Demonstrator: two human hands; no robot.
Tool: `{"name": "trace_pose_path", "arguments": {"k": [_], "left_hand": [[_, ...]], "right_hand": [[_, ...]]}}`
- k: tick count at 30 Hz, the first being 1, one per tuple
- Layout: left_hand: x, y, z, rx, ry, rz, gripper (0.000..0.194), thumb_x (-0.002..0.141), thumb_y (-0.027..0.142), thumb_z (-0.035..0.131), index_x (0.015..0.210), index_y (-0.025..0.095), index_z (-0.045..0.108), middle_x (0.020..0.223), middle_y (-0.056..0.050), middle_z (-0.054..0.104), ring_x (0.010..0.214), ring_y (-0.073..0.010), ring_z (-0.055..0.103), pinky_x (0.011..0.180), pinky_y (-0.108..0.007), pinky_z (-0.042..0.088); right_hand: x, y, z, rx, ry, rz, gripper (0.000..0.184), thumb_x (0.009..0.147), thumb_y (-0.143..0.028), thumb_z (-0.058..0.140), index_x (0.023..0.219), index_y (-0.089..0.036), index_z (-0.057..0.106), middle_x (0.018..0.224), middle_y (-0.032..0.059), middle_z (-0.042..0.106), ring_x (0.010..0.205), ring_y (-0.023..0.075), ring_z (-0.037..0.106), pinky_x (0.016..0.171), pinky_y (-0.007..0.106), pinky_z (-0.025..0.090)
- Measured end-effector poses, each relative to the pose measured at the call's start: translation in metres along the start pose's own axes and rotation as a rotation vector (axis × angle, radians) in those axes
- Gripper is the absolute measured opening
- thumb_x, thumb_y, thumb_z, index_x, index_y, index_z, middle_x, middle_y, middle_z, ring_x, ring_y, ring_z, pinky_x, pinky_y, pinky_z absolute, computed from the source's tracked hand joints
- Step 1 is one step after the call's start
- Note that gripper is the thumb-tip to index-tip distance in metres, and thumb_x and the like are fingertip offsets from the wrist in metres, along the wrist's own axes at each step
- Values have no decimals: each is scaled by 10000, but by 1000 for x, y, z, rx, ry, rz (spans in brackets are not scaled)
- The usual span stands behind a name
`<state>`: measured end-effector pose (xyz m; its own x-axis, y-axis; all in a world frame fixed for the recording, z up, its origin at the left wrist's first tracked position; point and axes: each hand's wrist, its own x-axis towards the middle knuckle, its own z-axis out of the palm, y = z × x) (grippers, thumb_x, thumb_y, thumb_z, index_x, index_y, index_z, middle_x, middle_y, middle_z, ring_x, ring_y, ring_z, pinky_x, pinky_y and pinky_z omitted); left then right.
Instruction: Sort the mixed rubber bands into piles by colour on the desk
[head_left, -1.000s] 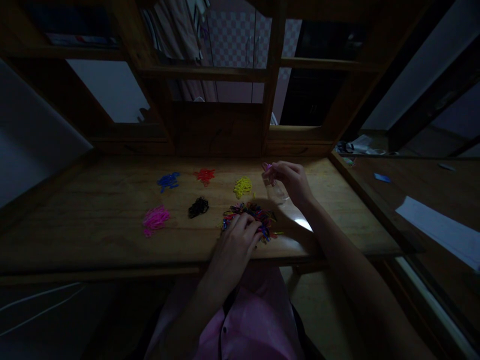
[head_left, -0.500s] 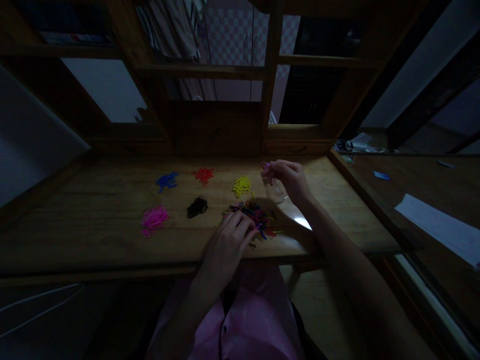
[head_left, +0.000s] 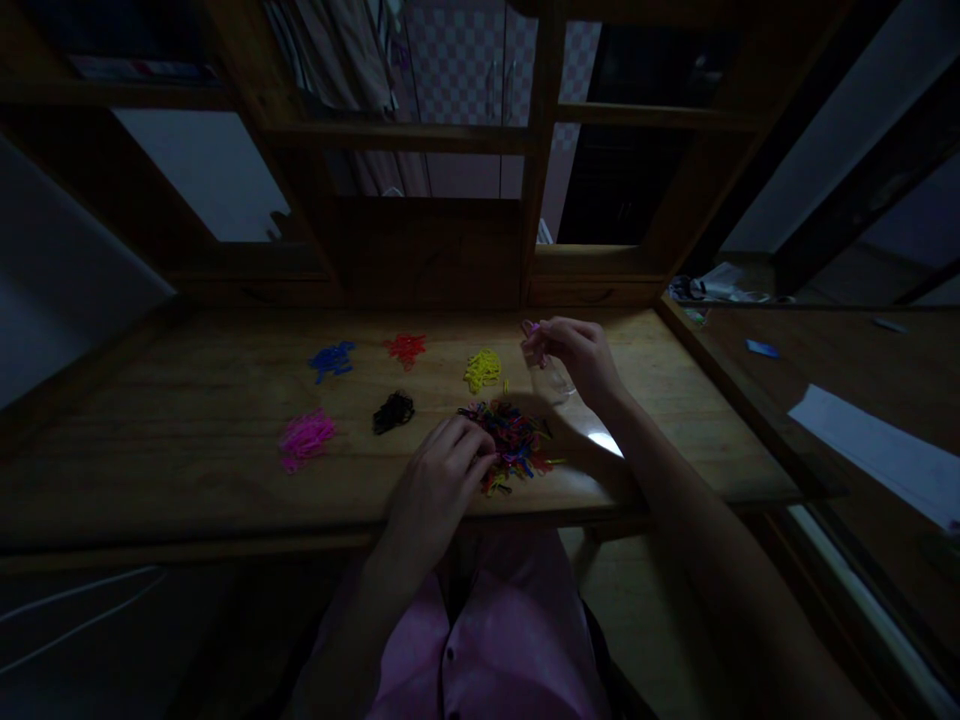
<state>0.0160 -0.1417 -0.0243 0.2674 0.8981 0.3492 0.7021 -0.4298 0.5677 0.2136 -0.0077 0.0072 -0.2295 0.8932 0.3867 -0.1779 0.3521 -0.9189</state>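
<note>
A mixed heap of small, many-coloured rubber bands [head_left: 517,435] lies near the table's front edge. At its left side is my left hand [head_left: 450,455], fingers curled together; what they pinch, if anything, is hidden. My right hand [head_left: 574,350] is raised behind the heap, thumb and fingers closed on a few pinkish-purple rubber bands [head_left: 531,328]. Just below it a clear plastic container [head_left: 559,380] lies partly covered by the hand. Sorted by colour are a yellow pile [head_left: 482,370], a red pile [head_left: 406,348], a blue pile [head_left: 331,360], a black pile [head_left: 393,411] and a pink pile [head_left: 307,438].
The wooden table [head_left: 202,400] has a shelf frame [head_left: 435,255] along its back. To the right, a lower wooden surface [head_left: 847,350] carries white paper [head_left: 877,450] and a small blue item [head_left: 762,348]. Light glares on the tabletop beside my right forearm.
My left hand has drawn slightly left and back from the middle of the mixed heap, uncovering more of it. My right hand stays almost in place with its bands.
</note>
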Motion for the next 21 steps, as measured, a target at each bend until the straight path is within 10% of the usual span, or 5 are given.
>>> {"name": "trace_pose_path", "arguments": {"k": [21], "left_hand": [[-5, -9, -6, 126, -23, 65, 418, 808, -36, 522, 1039, 241, 734, 931, -53, 537, 924, -200, 542, 795, -332, 492]], "right_hand": [[1, -1, -1, 6, -5, -11, 266, 865, -347, 616, 697, -178, 733, 646, 24, 621, 580, 115, 540, 569, 262, 435]]}}
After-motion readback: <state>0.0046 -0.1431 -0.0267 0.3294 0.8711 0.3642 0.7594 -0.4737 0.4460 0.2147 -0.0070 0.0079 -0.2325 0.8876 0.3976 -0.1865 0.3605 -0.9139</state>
